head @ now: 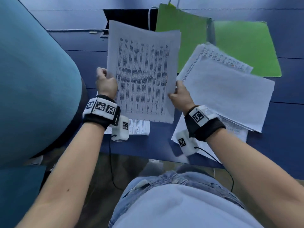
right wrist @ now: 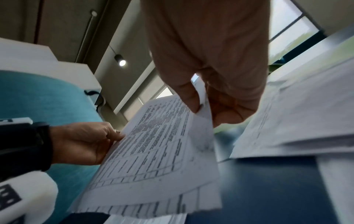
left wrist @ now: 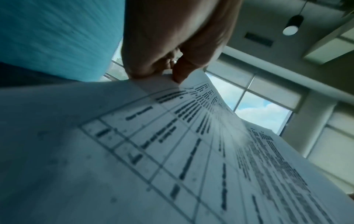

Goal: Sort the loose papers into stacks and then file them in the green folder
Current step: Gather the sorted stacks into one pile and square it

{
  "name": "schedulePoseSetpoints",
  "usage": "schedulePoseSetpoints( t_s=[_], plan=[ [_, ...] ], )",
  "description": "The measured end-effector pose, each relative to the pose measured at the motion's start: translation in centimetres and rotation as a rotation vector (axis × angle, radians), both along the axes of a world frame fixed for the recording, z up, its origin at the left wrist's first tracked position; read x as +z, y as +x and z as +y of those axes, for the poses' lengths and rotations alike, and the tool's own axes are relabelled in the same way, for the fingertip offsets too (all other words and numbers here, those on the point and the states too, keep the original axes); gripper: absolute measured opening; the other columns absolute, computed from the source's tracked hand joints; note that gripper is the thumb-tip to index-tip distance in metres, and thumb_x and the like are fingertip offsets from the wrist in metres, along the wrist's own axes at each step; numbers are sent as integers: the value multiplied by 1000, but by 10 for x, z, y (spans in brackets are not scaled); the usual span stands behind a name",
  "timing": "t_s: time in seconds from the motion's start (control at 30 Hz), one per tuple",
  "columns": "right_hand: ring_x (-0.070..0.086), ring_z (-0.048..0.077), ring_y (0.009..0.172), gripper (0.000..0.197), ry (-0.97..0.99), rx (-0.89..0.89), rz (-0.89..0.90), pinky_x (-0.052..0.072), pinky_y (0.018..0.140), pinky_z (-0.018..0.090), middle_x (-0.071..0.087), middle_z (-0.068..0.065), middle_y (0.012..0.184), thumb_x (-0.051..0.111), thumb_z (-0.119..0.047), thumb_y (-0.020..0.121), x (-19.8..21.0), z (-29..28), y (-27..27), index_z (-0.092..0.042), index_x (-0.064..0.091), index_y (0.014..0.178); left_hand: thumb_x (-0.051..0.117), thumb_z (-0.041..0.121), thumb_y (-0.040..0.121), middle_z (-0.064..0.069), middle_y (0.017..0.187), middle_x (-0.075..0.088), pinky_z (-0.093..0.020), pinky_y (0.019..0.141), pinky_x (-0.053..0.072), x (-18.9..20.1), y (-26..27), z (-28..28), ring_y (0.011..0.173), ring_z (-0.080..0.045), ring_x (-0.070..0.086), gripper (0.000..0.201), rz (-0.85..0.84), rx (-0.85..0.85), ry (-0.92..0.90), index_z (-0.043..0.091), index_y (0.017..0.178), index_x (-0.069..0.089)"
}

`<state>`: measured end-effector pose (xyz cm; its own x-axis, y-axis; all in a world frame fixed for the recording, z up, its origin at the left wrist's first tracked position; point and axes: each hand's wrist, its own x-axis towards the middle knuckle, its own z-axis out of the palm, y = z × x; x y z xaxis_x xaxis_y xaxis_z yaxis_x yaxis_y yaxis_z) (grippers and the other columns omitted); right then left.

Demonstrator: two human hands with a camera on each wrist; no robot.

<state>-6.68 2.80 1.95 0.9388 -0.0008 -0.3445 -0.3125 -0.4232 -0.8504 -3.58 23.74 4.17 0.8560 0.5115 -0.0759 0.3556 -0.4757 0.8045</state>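
Note:
A thin stack of printed sheets with tables (head: 143,71) (left wrist: 172,151) (right wrist: 153,151) is held up above the blue table. My left hand (head: 106,81) (left wrist: 168,66) (right wrist: 107,136) pinches its left edge. My right hand (head: 178,94) (right wrist: 203,106) pinches its right edge, thumb on top. The green folder (head: 243,46) lies open at the far right of the table. A loose pile of papers (head: 227,92) (right wrist: 298,115) lies partly over the folder's near edge. More printed sheets (head: 139,127) lie flat under the held stack.
A teal chair back (head: 32,79) (left wrist: 57,34) stands close on the left. The blue table (head: 148,142) has its near edge just before my body. A dark opening with white cables (head: 131,18) sits at the back. Thin black wires hang from the wrist cameras.

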Motion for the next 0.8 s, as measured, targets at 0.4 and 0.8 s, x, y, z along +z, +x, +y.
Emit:
schedulePoseSetpoints(
  t_s=[0.4, 0.8],
  plan=[
    [54, 36, 109, 41, -215, 224, 229, 46, 93, 42, 53, 20, 121, 46, -6, 87, -29, 81, -9, -5, 31, 125, 39, 0, 88, -19, 103, 58, -35, 84, 44, -50, -14, 81, 101, -32, 57, 12, 163, 66, 131, 11, 91, 38],
    [41, 39, 120, 57, -447, 176, 268, 40, 92, 41, 26, 16, 134, 55, -14, 83, -41, 103, -15, 0, 25, 130, 43, 1, 84, -25, 138, 28, -30, 108, 21, -77, -15, 70, 129, -37, 30, 42, 443, -72, 242, -10, 125, 38]
  ],
)
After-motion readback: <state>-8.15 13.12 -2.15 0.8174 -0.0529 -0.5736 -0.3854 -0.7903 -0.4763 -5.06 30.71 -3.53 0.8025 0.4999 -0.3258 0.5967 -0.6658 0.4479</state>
